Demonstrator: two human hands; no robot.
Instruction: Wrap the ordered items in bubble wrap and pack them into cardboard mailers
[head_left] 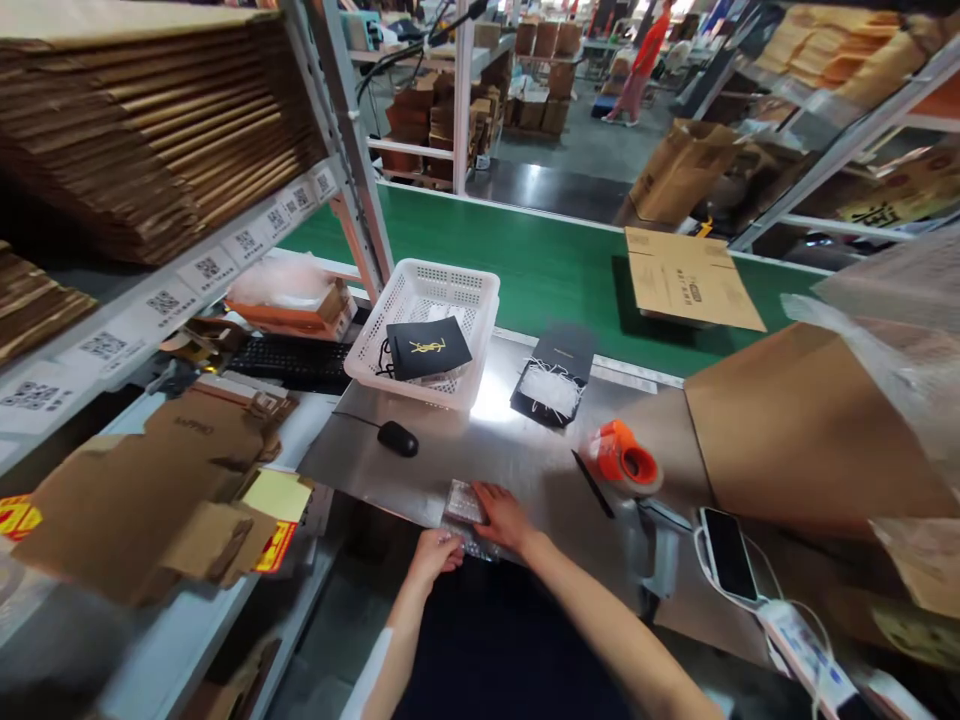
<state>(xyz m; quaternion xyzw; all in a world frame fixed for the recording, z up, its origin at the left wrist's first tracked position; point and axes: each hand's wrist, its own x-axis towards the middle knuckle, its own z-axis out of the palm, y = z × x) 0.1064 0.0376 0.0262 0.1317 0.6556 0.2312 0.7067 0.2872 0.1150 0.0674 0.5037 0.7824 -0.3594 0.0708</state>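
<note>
Upper left of frame: shelf with stacked flat cardboard (150, 120), QR labels along its edge.
Lower left: folded cartons (135, 490) piled on a lower shelf, with a yellow slip on top.
Left of centre: black keyboard (289, 360), partly tucked behind the white basket (450, 285). The basket holds a black pouch (427, 348) with a gold logo. A black mouse (397, 438) sits on the metal table (525, 455) just in front of the basket.

Bottom centre: bubble-wrap packet (463, 502) lies at the table's near edge.
- Left hand (435, 555): fingers curled onto the packet's near edge, pinching it.
- Right hand (504, 515): palm down, flat on the packet's right part, pressing and not closed around it.
- Nothing lies between the hands and the packet.

Centre: open black box (562, 350) with white shredded paper, beyond the hands.
Right of the hands:
- orange tape dispenser (622, 460), near the right hand;
- a thin black tool (592, 483) just beside the dispenser;
- a phone (727, 552) on a cable.

Right: large brown cardboard sheet (802, 430) covers that end of the table.
Behind the table: green conveyor (540, 260), carrying a flat carton (690, 280).
Top right, far back: a person (645, 60) in orange, well apart.
</note>
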